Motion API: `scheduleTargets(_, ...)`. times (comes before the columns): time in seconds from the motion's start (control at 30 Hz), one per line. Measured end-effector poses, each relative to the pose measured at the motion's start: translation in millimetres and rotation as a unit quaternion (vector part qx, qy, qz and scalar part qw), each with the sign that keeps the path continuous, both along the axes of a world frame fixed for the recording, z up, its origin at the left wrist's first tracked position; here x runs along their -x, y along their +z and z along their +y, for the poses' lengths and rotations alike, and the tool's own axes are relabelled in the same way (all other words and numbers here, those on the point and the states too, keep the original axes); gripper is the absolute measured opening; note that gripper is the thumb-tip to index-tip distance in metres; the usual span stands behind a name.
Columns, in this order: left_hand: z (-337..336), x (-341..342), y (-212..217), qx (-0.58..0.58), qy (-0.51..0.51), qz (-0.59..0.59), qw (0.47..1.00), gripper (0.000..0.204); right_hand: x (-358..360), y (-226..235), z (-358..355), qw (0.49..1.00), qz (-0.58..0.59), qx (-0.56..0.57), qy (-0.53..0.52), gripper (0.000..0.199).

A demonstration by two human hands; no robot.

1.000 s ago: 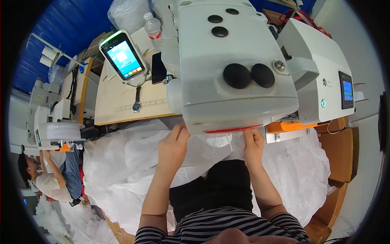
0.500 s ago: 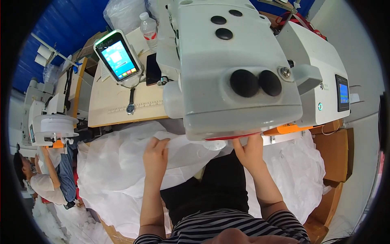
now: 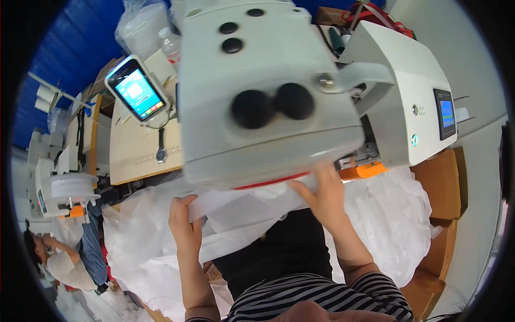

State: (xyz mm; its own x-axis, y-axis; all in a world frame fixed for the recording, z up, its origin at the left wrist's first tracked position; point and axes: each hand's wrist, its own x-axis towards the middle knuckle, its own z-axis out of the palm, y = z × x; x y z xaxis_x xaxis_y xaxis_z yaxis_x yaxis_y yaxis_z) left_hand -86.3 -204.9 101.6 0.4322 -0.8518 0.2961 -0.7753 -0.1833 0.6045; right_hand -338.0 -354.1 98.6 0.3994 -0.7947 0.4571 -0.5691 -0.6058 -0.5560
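The bulky sewing machine head blocks the middle from above. Before its lower front edge, open room lies between the left hand and the right hand, above the white fabric. Rightward, an orange machine part and white control housing obstruct; leftward, the tabletop leaves passage around a wristwatch and tilted touchscreen.

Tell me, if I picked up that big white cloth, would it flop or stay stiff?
The white cloth would probably flop, since it lies in loose folds and wrinkles. A small bit is likely light, because it looks thin and slightly see-through near the left hand. Lifting everything might be awkward, as it spreads so wide.
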Motion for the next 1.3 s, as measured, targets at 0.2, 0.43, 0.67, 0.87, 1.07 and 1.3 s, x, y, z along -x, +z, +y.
scheduleTargets(0.2,-54.5,30.3,12.4,0.034,-0.145,-0.008,0.989,0.029,88.5,7.1,-20.1,0.961,-0.108,-0.174,-0.186,0.009)
scheduleTargets(0.43,-57.0,30.4,-12.4,0.001,-0.047,-0.020,0.999,0.014,80.4,4.9,-47.5,0.959,0.148,0.133,-0.202,0.013)
scheduleTargets(0.67,-66.0,38.9,-20.1,0.020,-0.004,-0.061,0.998,0.015,80.3,0.1,-54.0,0.942,0.205,0.162,-0.211,0.013)
scheduleTargets(0.87,-30.5,24.6,-36.6,0.095,-0.004,-0.219,0.971,0.017,89.1,-19.9,9.8,0.943,0.001,0.248,-0.223,0.031)
scheduleTargets(1.07,-18.6,23.8,-36.3,0.037,0.035,-0.133,0.990,0.028,-2.6,1.5,11.8,0.972,0.014,0.231,0.048,0.025)
scheduleTargets(1.3,-2.0,11.6,-36.1,-0.062,0.038,-0.064,0.995,0.023,-1.6,-13.2,-11.4,0.997,0.021,0.078,0.019,0.017)
